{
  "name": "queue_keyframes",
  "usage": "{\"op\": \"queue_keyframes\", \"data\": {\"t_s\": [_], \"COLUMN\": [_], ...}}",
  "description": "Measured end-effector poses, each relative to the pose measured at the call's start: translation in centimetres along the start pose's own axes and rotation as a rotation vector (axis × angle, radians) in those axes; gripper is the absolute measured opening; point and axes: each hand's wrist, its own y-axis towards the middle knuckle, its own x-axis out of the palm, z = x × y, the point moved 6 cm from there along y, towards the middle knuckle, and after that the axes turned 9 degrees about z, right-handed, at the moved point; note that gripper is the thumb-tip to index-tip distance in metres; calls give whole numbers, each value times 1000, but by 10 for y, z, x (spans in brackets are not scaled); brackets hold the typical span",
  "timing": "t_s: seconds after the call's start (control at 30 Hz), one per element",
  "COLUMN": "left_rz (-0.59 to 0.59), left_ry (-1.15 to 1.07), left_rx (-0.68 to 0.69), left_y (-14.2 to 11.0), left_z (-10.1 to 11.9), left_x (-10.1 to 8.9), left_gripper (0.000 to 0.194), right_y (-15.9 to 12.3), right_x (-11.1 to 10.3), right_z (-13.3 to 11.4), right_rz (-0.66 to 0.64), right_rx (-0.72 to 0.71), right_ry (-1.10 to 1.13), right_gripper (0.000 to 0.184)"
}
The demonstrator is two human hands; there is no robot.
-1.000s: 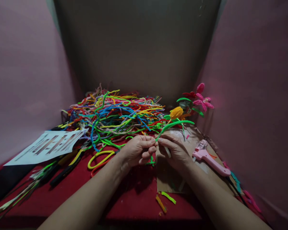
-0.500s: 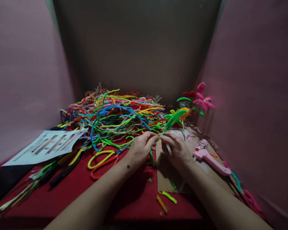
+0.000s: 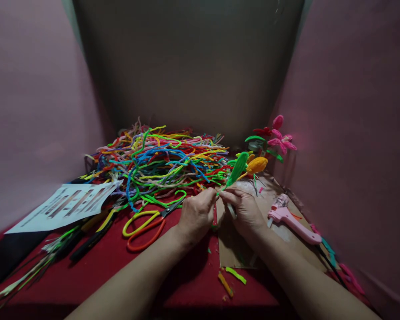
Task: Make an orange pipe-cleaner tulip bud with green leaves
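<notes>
My left hand (image 3: 200, 211) is closed in a pinch, its fingertips at the thin lower end of a green pipe-cleaner leaf (image 3: 238, 170). Against it, my right hand (image 3: 243, 209) pinches the same spot, so both sets of fingertips nearly meet. The leaf stands up from the fingers, tilted to the right. Beside it, an orange pipe-cleaner flower bud (image 3: 257, 165) leans right, and its pale stem runs down toward the right fingers. A whitish stick end (image 3: 231, 211) shows below the right fingers; whether it belongs to that stem I cannot tell.
Behind the hands lies a heap of colourful pipe cleaners (image 3: 166, 160). Scissors (image 3: 146, 226), pliers (image 3: 96, 235) and a printed sheet (image 3: 66, 204) lie left. On the right, a pink glue gun (image 3: 293, 222) rests on cardboard (image 3: 233, 249); pink flowers (image 3: 282, 141) stand behind. Offcuts (image 3: 235, 275) lie in front.
The green leaf has turned from lying nearly sideways to standing more upright, its broad face showing. The orange bud has shifted right and slightly down. My left hand has rolled over, back uppermost.
</notes>
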Motion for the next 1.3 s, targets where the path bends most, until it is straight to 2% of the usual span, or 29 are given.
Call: {"op": "queue_keyframes", "data": {"t_s": [0.17, 0.3, 0.4, 0.5, 0.6, 0.7, 0.93, 1.3], "left_rz": [-196, -313, -438, -461, -386, -317, -268, -374], "left_ry": [-741, -1156, -1339, -1351, -1250, -1140, -1053, -1163], "left_rx": [-557, -706, -801, -803, -773, -780, -758, -716], "left_y": [-4, -6, -9, -8, -5, -4, -3, -4], "left_z": [-12, -8, -6, -7, -15, -24, -26, -19], "left_x": [19, 27, 31, 31, 28, 26, 23, 24], "left_gripper": [17, 23, 17, 17, 24, 22, 14, 20], "right_y": [0, -1, -1, 1, 3, 5, 6, 9], "right_x": [0, 2, 3, 3, 0, -2, -5, -7], "right_z": [1, -1, -2, -1, 0, 1, 4, 9], "right_rz": [-25, -15, -20, -21, -7, 1, -4, -10], "right_rx": [27, 55, 91, 133, 154, 181, 228, 347], "right_ry": [39, 30, 26, 66, 127, 164, 178, 342], "right_gripper": [11, 16, 18, 17, 16, 18, 16, 11]}}
